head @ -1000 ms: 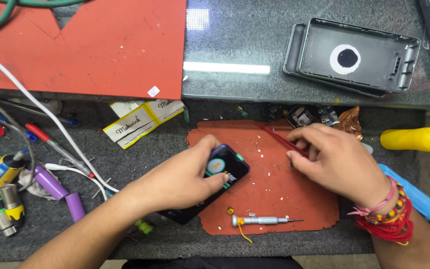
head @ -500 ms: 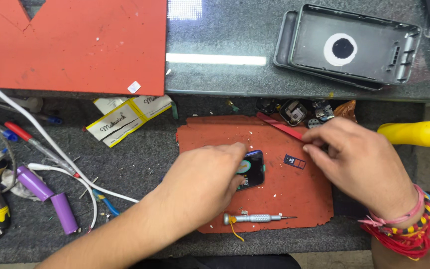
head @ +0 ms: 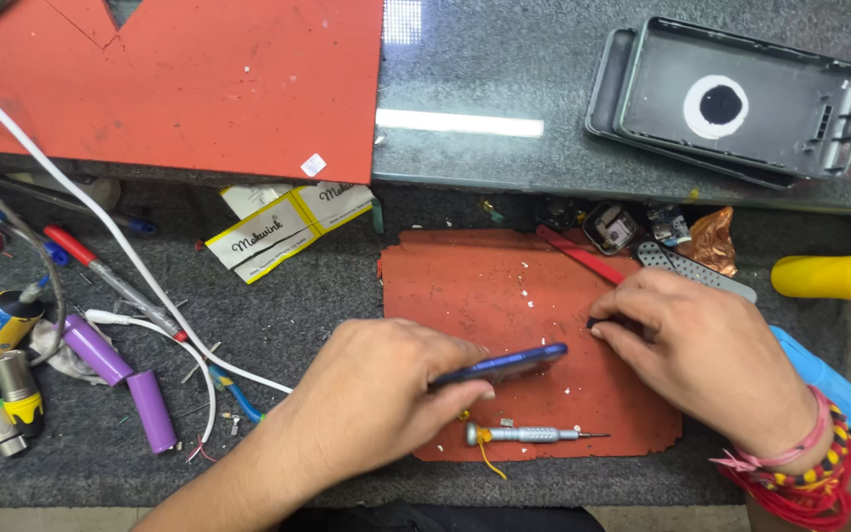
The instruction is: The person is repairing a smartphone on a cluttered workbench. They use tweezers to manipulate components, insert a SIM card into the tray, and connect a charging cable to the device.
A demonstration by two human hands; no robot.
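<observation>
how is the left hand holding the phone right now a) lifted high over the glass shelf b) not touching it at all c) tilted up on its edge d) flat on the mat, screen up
c: the left hand grips the phone so only its thin blue edge shows, raised over the red mat, above the small screwdriver.

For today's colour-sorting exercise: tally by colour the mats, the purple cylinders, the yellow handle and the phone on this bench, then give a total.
Red-orange mats: 2, the small mat and the large mat
Purple cylinders: 2, and
Yellow handle: 1
Dark blue phone, held on edge by the left hand: 1
Total: 6
</observation>
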